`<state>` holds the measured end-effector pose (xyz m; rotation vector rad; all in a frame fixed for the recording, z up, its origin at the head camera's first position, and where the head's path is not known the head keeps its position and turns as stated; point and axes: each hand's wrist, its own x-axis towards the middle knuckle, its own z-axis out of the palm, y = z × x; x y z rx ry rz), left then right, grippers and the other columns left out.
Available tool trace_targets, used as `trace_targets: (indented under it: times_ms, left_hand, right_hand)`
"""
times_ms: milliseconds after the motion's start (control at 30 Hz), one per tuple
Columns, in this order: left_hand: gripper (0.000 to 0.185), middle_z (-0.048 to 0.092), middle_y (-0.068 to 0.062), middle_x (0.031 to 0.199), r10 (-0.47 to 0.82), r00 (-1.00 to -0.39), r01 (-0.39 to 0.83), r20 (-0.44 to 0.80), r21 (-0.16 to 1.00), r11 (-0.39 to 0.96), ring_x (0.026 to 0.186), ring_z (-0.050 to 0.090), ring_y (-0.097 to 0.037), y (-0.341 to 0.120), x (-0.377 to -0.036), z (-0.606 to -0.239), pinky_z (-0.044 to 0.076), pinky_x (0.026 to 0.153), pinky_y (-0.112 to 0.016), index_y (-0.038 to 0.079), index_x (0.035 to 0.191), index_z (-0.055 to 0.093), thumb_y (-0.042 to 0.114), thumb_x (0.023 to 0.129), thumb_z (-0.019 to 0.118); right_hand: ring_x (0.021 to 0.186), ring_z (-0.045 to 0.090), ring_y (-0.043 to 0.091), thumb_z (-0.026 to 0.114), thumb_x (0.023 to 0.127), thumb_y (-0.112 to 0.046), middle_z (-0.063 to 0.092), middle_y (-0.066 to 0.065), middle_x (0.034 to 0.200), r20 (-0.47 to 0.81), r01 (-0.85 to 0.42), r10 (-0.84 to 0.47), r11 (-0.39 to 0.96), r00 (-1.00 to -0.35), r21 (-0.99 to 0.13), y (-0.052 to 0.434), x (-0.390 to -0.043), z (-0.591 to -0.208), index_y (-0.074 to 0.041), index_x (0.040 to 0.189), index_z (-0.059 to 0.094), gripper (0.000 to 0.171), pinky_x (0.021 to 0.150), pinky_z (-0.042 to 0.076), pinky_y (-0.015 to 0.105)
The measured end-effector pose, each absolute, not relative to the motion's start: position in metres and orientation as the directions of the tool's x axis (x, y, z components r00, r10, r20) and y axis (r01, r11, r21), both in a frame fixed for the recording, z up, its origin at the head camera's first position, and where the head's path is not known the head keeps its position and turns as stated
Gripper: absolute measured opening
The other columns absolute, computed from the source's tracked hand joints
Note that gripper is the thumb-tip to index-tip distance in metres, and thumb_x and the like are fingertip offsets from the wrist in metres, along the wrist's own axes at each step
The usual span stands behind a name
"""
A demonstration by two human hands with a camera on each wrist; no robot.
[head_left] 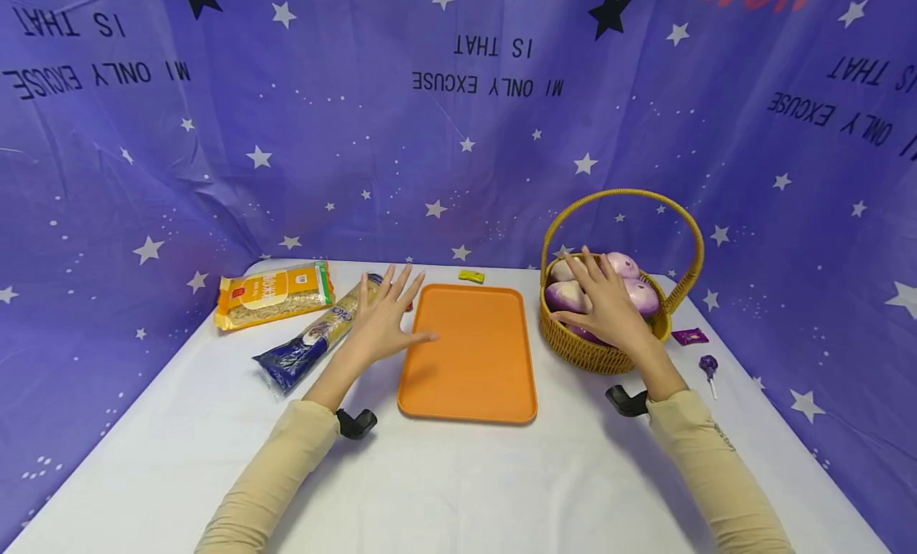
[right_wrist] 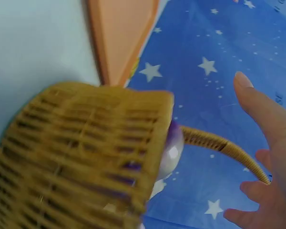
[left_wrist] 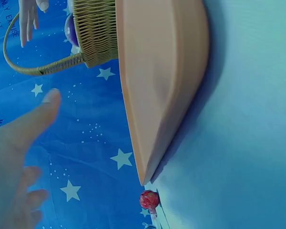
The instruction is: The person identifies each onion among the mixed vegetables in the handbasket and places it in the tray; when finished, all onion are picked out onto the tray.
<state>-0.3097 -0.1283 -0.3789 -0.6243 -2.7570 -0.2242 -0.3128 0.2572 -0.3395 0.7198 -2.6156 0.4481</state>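
Observation:
My left hand (head_left: pixel 387 323) is spread with straight fingers above the table, between the blue pasta packet (head_left: pixel 315 335) and the orange tray (head_left: pixel 469 355). It holds nothing. My right hand (head_left: pixel 605 307) also has its fingers spread, in front of and above the wicker basket (head_left: pixel 595 359), and grips nothing. Inside the basket lie several purple-and-white round vegetables (head_left: pixel 641 297), partly hidden by that hand. In the right wrist view the basket's side (right_wrist: pixel 81 152) fills the lower left, with the right hand (right_wrist: pixel 271 157) apart from it.
A yellow grain bag (head_left: pixel 275 295) lies at the back left. Behind the tray is a small yellow wrapped candy (head_left: pixel 471 276). A purple wrapped candy (head_left: pixel 691 337) and a purple lollipop (head_left: pixel 708 367) lie right of the basket. A red lollipop (left_wrist: pixel 149 199) shows beyond the tray.

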Motion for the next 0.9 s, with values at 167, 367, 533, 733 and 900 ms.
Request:
trace_targets:
  times_ms: [167, 367, 533, 733, 900]
  left_hand:
    - [0.103, 0.014, -0.009, 0.160, 0.413, -0.877, 0.452, 0.246, 0.130, 0.883, 0.146, 0.002, -0.030, -0.134, -0.308, -0.386, -0.023, 0.108, -0.056, 0.016, 0.155, 0.020, 0.064, 0.078, 0.068]
    - [0.101, 0.025, -0.014, 0.156, 0.442, -0.882, 0.470, 0.163, 0.250, 0.846, 0.145, 0.013, -0.034, -0.137, -0.305, -0.393, -0.008, 0.113, -0.060, 0.009, 0.153, 0.026, 0.053, 0.077, 0.075]
    - [0.091, 0.037, -0.023, 0.148, 0.510, -0.851, 0.515, 0.121, 0.378, 0.769, 0.137, 0.032, -0.039, -0.137, -0.306, -0.397, 0.021, 0.114, -0.053, -0.006, 0.146, 0.034, 0.038, 0.079, 0.079]
    - [0.089, 0.040, -0.022, 0.147, 0.514, -0.858, 0.451, 0.003, 0.483, 0.751, 0.135, 0.037, -0.037, -0.139, -0.313, -0.405, 0.030, 0.111, -0.048, -0.006, 0.146, 0.034, 0.032, 0.080, 0.080]
    - [0.092, 0.041, -0.025, 0.144, 0.507, -0.862, 0.412, -0.031, 0.541, 0.733, 0.135, 0.036, -0.039, -0.145, -0.323, -0.409, 0.030, 0.111, -0.050, -0.007, 0.145, 0.033, 0.033, 0.078, 0.081]
  right_hand:
    - [0.141, 0.013, 0.048, 0.081, 0.078, -0.030, 0.019, 0.033, 0.152, 0.422, -0.609, -0.493, 0.767, -0.761, -0.202, 0.268, -0.325, -0.338, -0.008, 0.153, 0.025, 0.096, 0.115, 0.006, 0.057]
    - [0.134, 0.028, 0.051, 0.082, 0.078, -0.024, 0.031, 0.034, 0.147, 0.375, -0.636, -0.539, 0.741, -0.755, -0.216, 0.275, -0.334, -0.334, 0.005, 0.146, 0.035, 0.087, 0.112, 0.016, 0.060]
    - [0.115, 0.053, 0.044, 0.081, 0.079, -0.020, 0.042, 0.030, 0.142, 0.297, -0.598, -0.525, 0.752, -0.797, -0.276, 0.276, -0.340, -0.331, 0.006, 0.142, 0.041, 0.079, 0.102, 0.039, 0.056]
    - [0.063, 0.048, 0.020, 0.081, 0.079, -0.017, 0.058, 0.028, 0.125, 0.189, -0.567, -0.534, 0.770, -0.824, -0.294, 0.276, -0.348, -0.333, 0.004, 0.140, 0.046, 0.073, 0.070, 0.044, 0.037]
    - [0.069, 0.053, 0.024, 0.081, 0.078, -0.012, 0.066, 0.022, 0.105, 0.163, -0.538, -0.513, 0.786, -0.843, -0.304, 0.276, -0.353, -0.333, 0.004, 0.135, 0.051, 0.067, 0.067, 0.046, 0.035]
